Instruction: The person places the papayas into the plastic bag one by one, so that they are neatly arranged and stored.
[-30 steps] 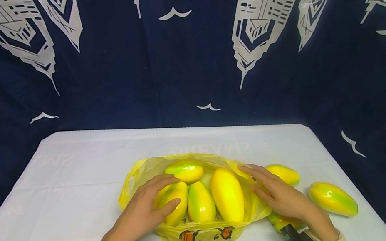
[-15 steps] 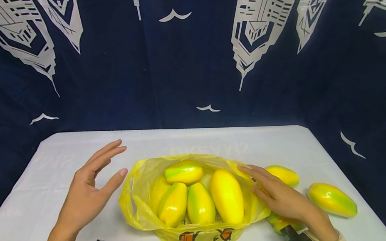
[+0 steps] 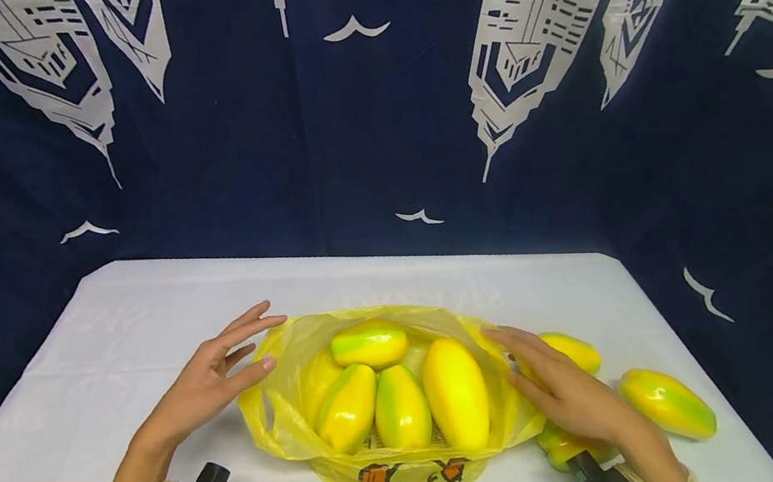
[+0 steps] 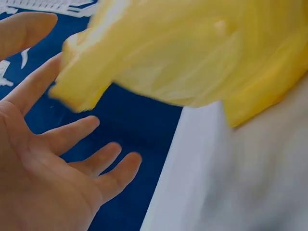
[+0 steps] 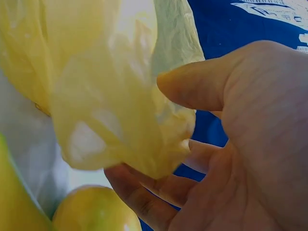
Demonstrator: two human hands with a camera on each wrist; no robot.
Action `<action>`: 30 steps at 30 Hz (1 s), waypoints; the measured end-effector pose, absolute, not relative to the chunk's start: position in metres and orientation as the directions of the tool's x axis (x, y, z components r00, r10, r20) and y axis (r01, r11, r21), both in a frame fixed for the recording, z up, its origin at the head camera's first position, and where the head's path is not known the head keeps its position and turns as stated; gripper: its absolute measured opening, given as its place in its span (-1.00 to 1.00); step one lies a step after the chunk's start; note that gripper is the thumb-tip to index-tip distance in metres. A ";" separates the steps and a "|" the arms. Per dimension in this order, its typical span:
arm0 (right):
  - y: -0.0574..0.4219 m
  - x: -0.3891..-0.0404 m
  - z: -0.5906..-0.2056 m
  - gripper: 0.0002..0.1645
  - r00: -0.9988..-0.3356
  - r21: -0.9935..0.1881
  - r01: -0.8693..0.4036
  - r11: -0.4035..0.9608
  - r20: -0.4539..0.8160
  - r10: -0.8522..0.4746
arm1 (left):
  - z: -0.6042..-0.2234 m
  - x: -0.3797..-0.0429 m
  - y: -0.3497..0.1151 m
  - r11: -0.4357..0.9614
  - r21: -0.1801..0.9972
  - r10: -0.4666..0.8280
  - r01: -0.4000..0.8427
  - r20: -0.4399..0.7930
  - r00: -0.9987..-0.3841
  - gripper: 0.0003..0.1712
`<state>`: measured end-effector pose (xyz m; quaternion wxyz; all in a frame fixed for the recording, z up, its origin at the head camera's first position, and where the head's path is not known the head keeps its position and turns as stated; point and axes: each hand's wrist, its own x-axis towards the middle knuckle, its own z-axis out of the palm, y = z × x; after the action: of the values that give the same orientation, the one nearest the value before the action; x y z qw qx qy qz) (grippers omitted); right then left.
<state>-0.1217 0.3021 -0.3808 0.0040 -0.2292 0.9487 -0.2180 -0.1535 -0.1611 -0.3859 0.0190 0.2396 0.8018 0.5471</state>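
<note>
A yellow plastic bag (image 3: 393, 476) stands with its mouth spread wide in the head view. Inside lie several glossy yellow-green fruits (image 3: 456, 394) that look like papayas. My left hand (image 3: 201, 388) is at the bag's left rim, thumb and fingers spread, with the bag's handle (image 4: 79, 86) close to the fingers in the left wrist view. At the opposite rim is my right hand (image 3: 570, 393), its fingers fairly straight against the plastic. The right wrist view has the bag's right handle (image 5: 120, 120) loosely between that thumb and the fingers, not pinched.
More fruits lie on the white tablecloth (image 3: 109, 361) at the right: one behind the right hand (image 3: 573, 352), one farther right (image 3: 668, 403), and one partly hidden below the right wrist (image 3: 559, 445). A dark blue printed curtain (image 3: 231, 173) hangs behind the table.
My left hand has left the fruits in the bag, swung out leftward, then come back to the bag's left rim. The right hand has stayed almost still.
</note>
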 end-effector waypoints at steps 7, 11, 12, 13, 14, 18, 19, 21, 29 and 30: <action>0.314 -0.119 -0.369 -0.26 -0.910 -0.456 -0.401 0.794 0.097 -0.404 | -0.390 -0.155 -0.153 0.295 0.891 0.484 0.346 0.173 -0.858 -0.35; 0.326 -0.116 -0.362 -0.23 -0.918 -0.482 -0.387 0.786 0.118 -0.380 | -0.389 -0.156 -0.153 0.311 0.890 0.525 0.333 0.131 -0.841 -0.28; 0.329 -0.116 -0.360 -0.22 -0.923 -0.483 -0.375 0.791 0.117 -0.367 | -0.389 -0.156 -0.154 0.317 0.890 0.537 0.328 0.116 -0.835 -0.26; 0.333 -0.115 -0.358 -0.22 -0.928 -0.488 -0.364 0.794 0.117 -0.354 | -0.388 -0.156 -0.155 0.320 0.890 0.552 0.325 0.104 -0.827 -0.24; 0.336 -0.114 -0.355 -0.21 -0.934 -0.487 -0.350 0.800 0.115 -0.339 | -0.387 -0.156 -0.156 0.318 0.891 0.571 0.323 0.091 -0.816 -0.22; 0.350 -0.109 -0.346 -0.19 -0.954 -0.464 -0.298 0.834 0.109 -0.280 | -0.381 -0.160 -0.166 0.260 0.915 0.688 0.307 0.048 -0.724 -0.14; 0.353 -0.107 -0.344 -0.18 -0.955 -0.458 -0.296 0.838 0.114 -0.274 | -0.379 -0.161 -0.168 0.241 0.923 0.714 0.299 0.040 -0.699 -0.13; 0.362 -0.104 -0.341 -0.18 -0.954 -0.435 -0.301 0.849 0.135 -0.269 | -0.377 -0.163 -0.171 0.207 0.940 0.755 0.272 0.024 -0.656 -0.10; 0.414 -0.097 -0.339 -0.17 -0.973 -0.534 -0.203 0.820 0.019 -0.229 | -0.373 -0.166 -0.173 0.231 0.916 0.768 0.328 0.036 -0.640 -0.16; 0.421 -0.097 -0.341 -0.18 -0.974 -0.542 -0.191 0.818 0.000 -0.227 | -0.371 -0.166 -0.172 0.231 0.912 0.770 0.339 0.042 -0.637 -0.17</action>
<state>-0.0967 0.4212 -0.3409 0.0321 -0.1097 0.9529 -0.2809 -0.1661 -0.1725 -0.3713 0.2155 0.3674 0.7544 0.4995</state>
